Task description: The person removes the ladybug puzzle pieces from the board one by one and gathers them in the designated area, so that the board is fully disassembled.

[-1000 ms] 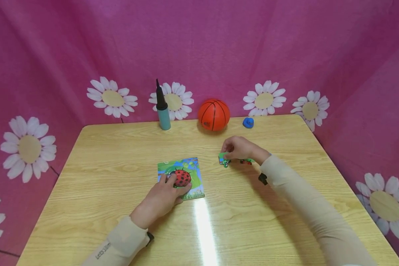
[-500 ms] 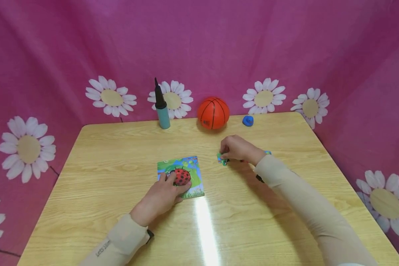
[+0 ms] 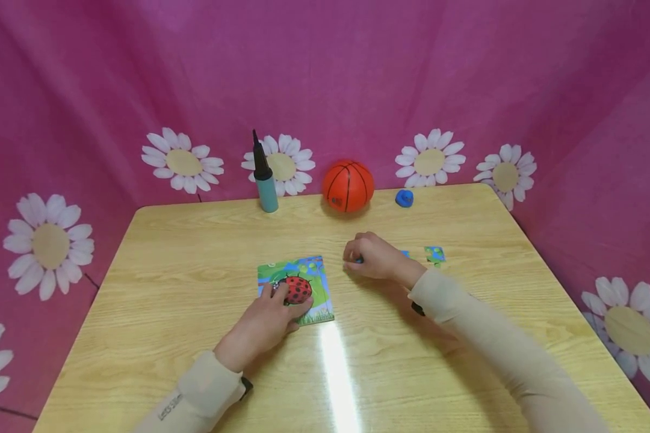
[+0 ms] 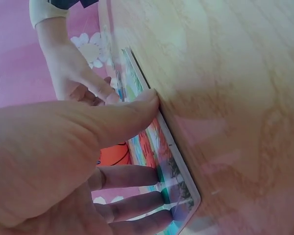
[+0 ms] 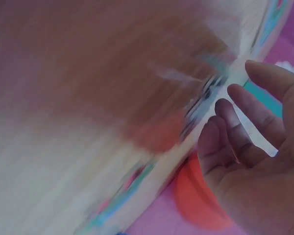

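Note:
A square ladybug jigsaw puzzle lies flat on the wooden table. My left hand rests on its lower left part. In the left wrist view the thumb touches the puzzle's near edge, and straight fingers lie on its face. To the puzzle's right, my right hand hovers low with bent fingers. The right wrist view shows thumb and fingers apart, with nothing between them. A blurred puzzle piece lies close beyond the fingertips. One loose piece sits farther right; another is mostly hidden behind the hand.
Along the table's back edge stand a teal and black hand pump, an orange toy basketball and a small blue object. A pink curtain with white daisies surrounds the table.
My right hand has shifted left and slightly nearer, uncovering the far right piece and covering the one it was touching. The left hand stays on the puzzle.

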`<state>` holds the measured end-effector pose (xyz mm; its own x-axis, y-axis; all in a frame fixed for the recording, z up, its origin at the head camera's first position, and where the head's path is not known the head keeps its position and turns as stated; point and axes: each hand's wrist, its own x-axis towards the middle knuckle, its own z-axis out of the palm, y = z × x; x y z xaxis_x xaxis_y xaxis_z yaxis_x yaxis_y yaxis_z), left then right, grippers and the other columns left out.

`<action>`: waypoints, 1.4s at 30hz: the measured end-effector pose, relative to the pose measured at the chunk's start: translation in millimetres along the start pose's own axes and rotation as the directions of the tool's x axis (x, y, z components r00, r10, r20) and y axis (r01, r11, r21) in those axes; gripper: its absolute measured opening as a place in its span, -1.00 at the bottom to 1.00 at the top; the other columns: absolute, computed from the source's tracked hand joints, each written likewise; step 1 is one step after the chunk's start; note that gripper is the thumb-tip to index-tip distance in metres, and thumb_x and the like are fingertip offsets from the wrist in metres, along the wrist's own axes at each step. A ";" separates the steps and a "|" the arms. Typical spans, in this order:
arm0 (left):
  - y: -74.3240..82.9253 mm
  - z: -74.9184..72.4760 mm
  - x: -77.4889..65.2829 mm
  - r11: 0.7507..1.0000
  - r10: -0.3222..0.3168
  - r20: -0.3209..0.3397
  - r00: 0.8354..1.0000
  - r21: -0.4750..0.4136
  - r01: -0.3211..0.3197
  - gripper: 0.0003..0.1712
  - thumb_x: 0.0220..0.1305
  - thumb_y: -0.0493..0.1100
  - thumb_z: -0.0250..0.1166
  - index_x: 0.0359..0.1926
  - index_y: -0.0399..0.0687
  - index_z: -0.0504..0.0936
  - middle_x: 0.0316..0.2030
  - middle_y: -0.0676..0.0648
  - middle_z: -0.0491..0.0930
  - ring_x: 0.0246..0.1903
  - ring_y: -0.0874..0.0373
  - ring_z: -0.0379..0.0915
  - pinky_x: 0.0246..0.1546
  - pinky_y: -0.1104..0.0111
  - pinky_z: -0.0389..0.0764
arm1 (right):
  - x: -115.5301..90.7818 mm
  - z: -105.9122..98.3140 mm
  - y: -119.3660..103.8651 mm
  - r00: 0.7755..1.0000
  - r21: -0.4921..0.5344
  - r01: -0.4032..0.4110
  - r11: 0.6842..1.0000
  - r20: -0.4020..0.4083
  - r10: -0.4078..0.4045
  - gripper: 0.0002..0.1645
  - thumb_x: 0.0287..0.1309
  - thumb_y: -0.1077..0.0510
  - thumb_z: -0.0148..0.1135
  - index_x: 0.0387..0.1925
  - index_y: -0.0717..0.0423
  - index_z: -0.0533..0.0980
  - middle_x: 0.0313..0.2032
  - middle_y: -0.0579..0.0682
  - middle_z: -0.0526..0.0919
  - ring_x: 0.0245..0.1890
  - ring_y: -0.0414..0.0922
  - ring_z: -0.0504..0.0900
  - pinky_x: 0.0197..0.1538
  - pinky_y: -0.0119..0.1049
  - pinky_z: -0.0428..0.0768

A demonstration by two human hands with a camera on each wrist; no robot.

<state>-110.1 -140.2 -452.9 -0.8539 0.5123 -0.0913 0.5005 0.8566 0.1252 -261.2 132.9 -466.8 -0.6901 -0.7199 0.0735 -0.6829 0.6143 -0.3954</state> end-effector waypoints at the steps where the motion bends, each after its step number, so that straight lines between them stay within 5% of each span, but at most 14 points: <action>1: 0.1 0.3 -0.5 1.000 0.001 0.000 1.000 0.006 -0.001 -0.46 0.47 -0.01 0.33 0.43 0.27 0.56 0.26 -0.47 0.44 0.16 -0.51 0.42 -0.04 -0.09 0.74 | 1.1 3.1 -5.6 1.000 0.030 0.013 0.999 0.008 -0.013 -0.83 0.27 0.11 0.47 -0.18 0.13 0.75 -0.31 0.00 0.75 -0.24 -0.05 0.59 0.06 -0.07 0.54; 6: -1.4 3.8 -2.5 0.999 0.019 -0.015 1.000 0.030 -0.019 -0.47 0.51 -0.02 0.30 0.44 0.26 0.54 0.27 -0.49 0.40 0.18 -0.56 0.41 -0.03 -0.09 0.74 | 9.3 18.2 -35.6 0.993 0.104 0.068 0.992 0.090 -0.077 -0.57 0.30 0.03 0.47 0.12 0.14 0.69 -0.03 0.06 0.69 -0.07 -0.05 0.60 0.11 -0.14 0.58; 10: -3.4 5.9 -3.4 0.993 0.082 -0.056 0.995 0.095 -0.077 -0.47 0.49 -0.03 0.32 0.43 0.21 0.55 0.29 -0.37 0.46 0.07 -0.43 0.49 -0.10 0.00 0.72 | 15.9 25.5 -54.5 0.986 0.065 0.095 0.993 0.132 -0.103 -0.46 0.29 -0.01 0.49 0.20 0.15 0.65 0.11 0.09 0.59 0.07 -0.03 0.55 0.21 -0.11 0.60; 19: -8.5 9.5 -3.6 0.976 0.189 -0.173 0.967 0.145 -0.165 -0.51 0.38 -0.07 0.44 0.30 0.26 0.67 0.18 -0.27 0.64 0.04 -0.41 0.56 0.08 -0.16 0.69 | 23.3 23.5 -71.4 0.976 0.047 0.061 0.997 0.205 -0.070 -0.53 0.22 0.13 0.52 0.12 0.24 0.68 -0.01 0.14 0.69 -0.01 -0.02 0.59 0.15 -0.09 0.64; 28: -8.5 5.0 -5.1 0.987 0.163 -0.152 0.975 0.028 -0.160 -0.50 0.35 -0.23 0.44 0.25 0.28 0.72 0.20 -0.35 0.62 0.06 -0.49 0.49 0.09 -0.23 0.67 | 37.9 19.8 -74.3 0.942 0.170 -0.193 0.966 0.309 0.134 -0.34 0.11 0.16 0.62 0.22 0.18 0.54 -0.04 0.10 0.71 -0.04 -0.04 0.66 0.06 -0.13 0.68; 32: -7.1 3.2 -5.0 0.988 0.151 -0.116 0.982 0.004 -0.151 -0.48 0.35 -0.25 0.43 0.27 0.27 0.72 0.20 -0.36 0.60 0.09 -0.50 0.48 0.14 -0.26 0.63 | 39.6 23.5 -70.8 0.947 0.202 -0.213 0.956 0.285 0.151 -0.53 0.12 0.16 0.61 0.03 0.15 0.63 -0.20 0.01 0.69 -0.23 -0.15 0.58 -0.13 -0.29 0.59; 38: -6.4 1.5 -3.7 0.991 0.134 -0.092 0.987 -0.001 -0.134 -0.45 0.32 -0.24 0.46 0.28 0.30 0.71 0.21 -0.34 0.59 0.09 -0.43 0.47 0.10 -0.18 0.67 | 31.3 29.5 -62.3 0.989 0.225 -0.061 0.972 0.142 0.029 -0.89 0.20 0.15 0.54 -0.27 0.05 0.73 -0.37 -0.06 0.65 -0.34 -0.25 0.47 -0.25 -0.44 0.45; 42: -6.4 2.2 -1.5 0.995 0.093 -0.059 0.994 -0.040 -0.095 -0.48 0.39 -0.22 0.41 0.30 0.33 0.69 0.27 -0.34 0.56 0.15 -0.50 0.43 0.24 -0.27 0.57 | 16.2 29.4 -56.6 0.999 0.380 -0.023 0.925 0.055 0.002 -0.94 0.30 0.18 0.46 -0.25 0.03 0.68 -0.30 -0.07 0.71 -0.26 -0.27 0.61 -0.14 -0.44 0.62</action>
<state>-111.7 -146.4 -455.7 -0.8107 0.5851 -0.0208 0.5736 0.8008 0.1724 -226.7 77.0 -470.1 -0.6775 -0.7352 0.0225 -0.5248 0.4617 -0.7151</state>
